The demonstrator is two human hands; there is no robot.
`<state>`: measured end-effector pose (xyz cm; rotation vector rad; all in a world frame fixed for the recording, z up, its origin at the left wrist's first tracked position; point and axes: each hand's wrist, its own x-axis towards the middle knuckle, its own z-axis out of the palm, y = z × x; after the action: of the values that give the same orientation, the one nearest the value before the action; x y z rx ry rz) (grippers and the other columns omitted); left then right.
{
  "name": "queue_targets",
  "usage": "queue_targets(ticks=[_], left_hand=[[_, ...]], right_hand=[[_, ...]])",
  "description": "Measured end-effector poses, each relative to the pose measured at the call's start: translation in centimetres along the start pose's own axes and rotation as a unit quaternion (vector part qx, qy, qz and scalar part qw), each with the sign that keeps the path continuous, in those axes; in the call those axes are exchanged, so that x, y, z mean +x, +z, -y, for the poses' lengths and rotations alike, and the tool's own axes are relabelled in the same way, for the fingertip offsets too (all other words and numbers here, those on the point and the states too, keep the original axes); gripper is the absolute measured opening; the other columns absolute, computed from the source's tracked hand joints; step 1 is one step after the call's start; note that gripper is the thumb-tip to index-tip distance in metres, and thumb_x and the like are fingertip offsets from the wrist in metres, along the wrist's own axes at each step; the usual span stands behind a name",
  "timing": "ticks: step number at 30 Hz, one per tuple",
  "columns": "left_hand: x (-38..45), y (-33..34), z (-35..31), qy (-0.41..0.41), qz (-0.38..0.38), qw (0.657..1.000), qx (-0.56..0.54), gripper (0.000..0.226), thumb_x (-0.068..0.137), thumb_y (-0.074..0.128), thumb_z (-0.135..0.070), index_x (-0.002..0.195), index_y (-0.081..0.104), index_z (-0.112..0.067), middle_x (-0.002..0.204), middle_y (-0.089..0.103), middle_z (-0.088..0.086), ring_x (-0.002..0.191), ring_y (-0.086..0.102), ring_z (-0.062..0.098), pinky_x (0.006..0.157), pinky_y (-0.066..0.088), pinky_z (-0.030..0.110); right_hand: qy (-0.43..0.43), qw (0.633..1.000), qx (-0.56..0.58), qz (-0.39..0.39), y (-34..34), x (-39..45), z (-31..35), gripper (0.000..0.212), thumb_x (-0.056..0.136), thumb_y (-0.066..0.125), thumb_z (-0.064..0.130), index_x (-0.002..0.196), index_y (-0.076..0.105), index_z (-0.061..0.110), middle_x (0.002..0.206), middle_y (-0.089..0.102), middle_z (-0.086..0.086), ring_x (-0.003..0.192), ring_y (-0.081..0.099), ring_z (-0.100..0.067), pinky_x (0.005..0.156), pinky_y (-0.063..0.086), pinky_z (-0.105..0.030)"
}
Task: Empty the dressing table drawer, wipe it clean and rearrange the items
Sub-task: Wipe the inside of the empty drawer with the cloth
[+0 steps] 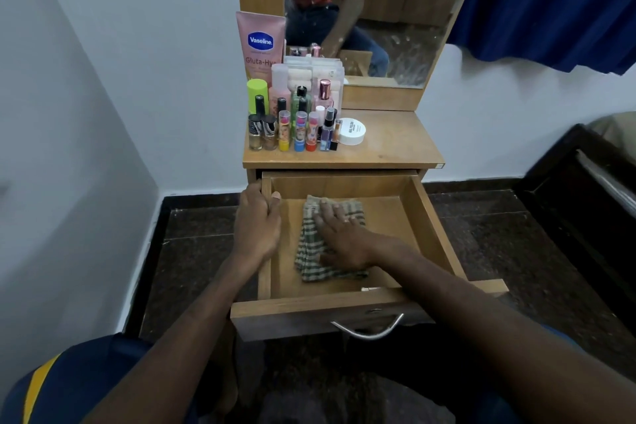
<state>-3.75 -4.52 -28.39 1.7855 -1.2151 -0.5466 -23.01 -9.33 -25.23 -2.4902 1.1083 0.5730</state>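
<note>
Seen from above by a person seated on a dark speckled floor (192, 262), two bare forearms reach forward from the bottom of the view into an open wooden drawer (437, 217). Nearest is the drawer's front panel with a curved metal handle (367, 329). Inside, the right hand (339, 237) lies flat, fingers straight and slightly spread, pressing down on a green-and-beige checked cloth (311, 256) that sits left of centre on the drawer's bare wooden bottom. The left hand (256, 222) grips the drawer's left side wall, fingers curled over its top edge with the thumb inside. Apart from the cloth, a small pale object, too small to identify, lies by the inner front edge. Beyond the drawer is the dressing table's tabletop (392, 144), where the cosmetics stand crowded on the left half: a front row of small bottles and brightly capped tubes (298, 132), taller bottles behind them including one with a lime green cap (257, 95), a clear plastic organiser (318, 74), and a tall pink Vaseline tube (260, 45) at the back. A round white jar (352, 131) sits just right of the group. Farther back, a wood-framed mirror (395, 10) reflects the person's arm and body. White walls surround the table, a blue curtain (550, 0) hangs upper right, and dark wooden furniture (581, 196) stands at the right edge.
</note>
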Motion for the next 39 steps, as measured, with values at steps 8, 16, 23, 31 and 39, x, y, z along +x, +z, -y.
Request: queue_targets(ticks=[8, 16, 23, 31, 39], left_hand=[[-0.2, 0.0, 0.3, 0.02, -0.005, 1.0, 0.001, 0.031, 0.112, 0.045, -0.027, 0.136, 0.052, -0.009, 0.128, 0.054, 0.011, 0.118, 0.056, 0.028, 0.1, 0.049, 0.047], [-0.7, -0.2, 0.0, 0.002, -0.002, 0.999, -0.033, 0.038, 0.112, 0.047, -0.024, 0.148, 0.047, -0.013, 0.14, 0.052, 0.004, 0.123, 0.051, 0.014, 0.099, 0.04, 0.03], [-0.9, -0.1, -0.2, -0.01, -0.007, 0.999, -0.038, 0.037, 0.112, 0.047, -0.026, 0.146, 0.047, -0.014, 0.136, 0.05, 0.0, 0.122, 0.052, 0.014, 0.098, 0.042, 0.032], [-0.8, 0.1, -0.4, -0.01, -0.014, 1.0, -0.023, 0.033, 0.112, 0.047, -0.024, 0.143, 0.048, -0.012, 0.128, 0.047, -0.004, 0.117, 0.053, 0.014, 0.094, 0.042, 0.031], [-0.8, 0.1, -0.2, -0.005, -0.015, 0.999, -0.039, 0.039, 0.112, 0.048, -0.025, 0.149, 0.046, -0.012, 0.138, 0.05, 0.0, 0.121, 0.052, 0.012, 0.1, 0.043, 0.031]], right_hand=[[-0.139, 0.986, -0.089, 0.005, 1.0, 3.3, 2.6, 0.096, 0.107, 0.047, 0.053, 0.165, -0.016, 0.009, 0.172, -0.026, -0.014, 0.159, -0.023, -0.032, 0.13, -0.004, -0.056], [-0.113, 0.992, -0.055, -0.008, -0.5, 2.5, -5.2, 0.097, 0.101, 0.046, 0.067, 0.165, -0.018, 0.03, 0.173, -0.024, 0.008, 0.16, -0.019, -0.017, 0.128, -0.006, -0.054], [0.119, 0.976, -0.184, 0.016, -0.4, -3.0, -8.4, 0.098, 0.097, 0.023, 0.082, 0.166, -0.014, 0.023, 0.173, -0.019, -0.001, 0.162, -0.01, -0.029, 0.129, -0.01, -0.055], [0.032, 0.994, -0.077, -0.071, -2.5, -4.1, -7.4, 0.017, 0.097, 0.068, 0.031, 0.11, 0.064, 0.022, 0.12, 0.065, -0.004, 0.108, 0.062, -0.02, 0.099, 0.053, -0.037], [0.01, 0.972, -0.211, 0.1, -1.8, -5.2, -8.0, 0.018, 0.085, 0.082, 0.023, 0.101, 0.075, 0.023, 0.117, 0.063, 0.0, 0.111, 0.059, -0.021, 0.091, 0.052, -0.032]])
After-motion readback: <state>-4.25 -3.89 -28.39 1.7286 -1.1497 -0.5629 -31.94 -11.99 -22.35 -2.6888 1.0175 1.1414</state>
